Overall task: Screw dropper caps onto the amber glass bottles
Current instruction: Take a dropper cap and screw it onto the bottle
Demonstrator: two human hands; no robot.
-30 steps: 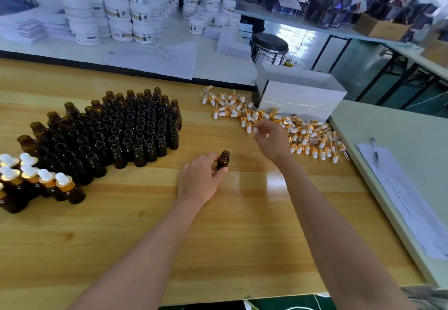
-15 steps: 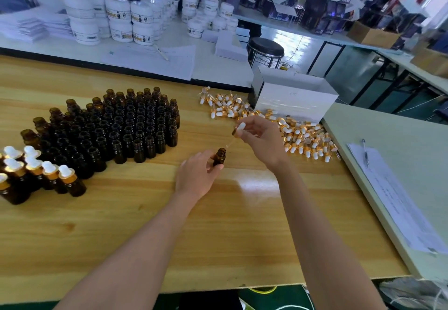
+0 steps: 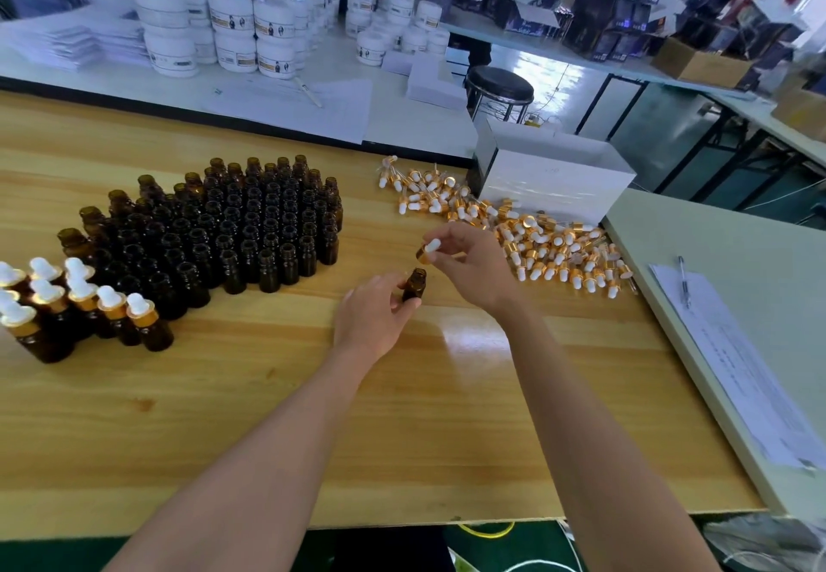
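Status: your left hand [image 3: 375,312] grips one open amber bottle [image 3: 414,285] upright, low over the desk [image 3: 313,392]. I can't tell whether its base touches the wood. Your right hand [image 3: 474,267] pinches a dropper cap [image 3: 428,250] by its gold collar, white bulb tilted up and to the left, just above the bottle's mouth. The cap isn't seated and no thread is engaged. The glass pipette is too faint to tell whether its tip is inside the neck.

Progress, as I read it:
- Done: a small cluster of capped bottles [image 3: 80,303] at the left edge of the desk. The frame cuts it off, so any count is partial.
- Left: the big block of uncapped bottles [image 3: 232,223] just to the right of that cluster, all mouths open and far outnumbering the finished ones.
- Supply: the pile of loose caps [image 3: 536,236] on the right, running along the front of the white box [image 3: 554,182]. There looks to be plenty, but I can't match it to the bottle count.

Call it early in the batch — a small fraction is capped and the bulk is ahead. For the bottle in hand, alignment is nearly there; seating and twisting are not yet done.
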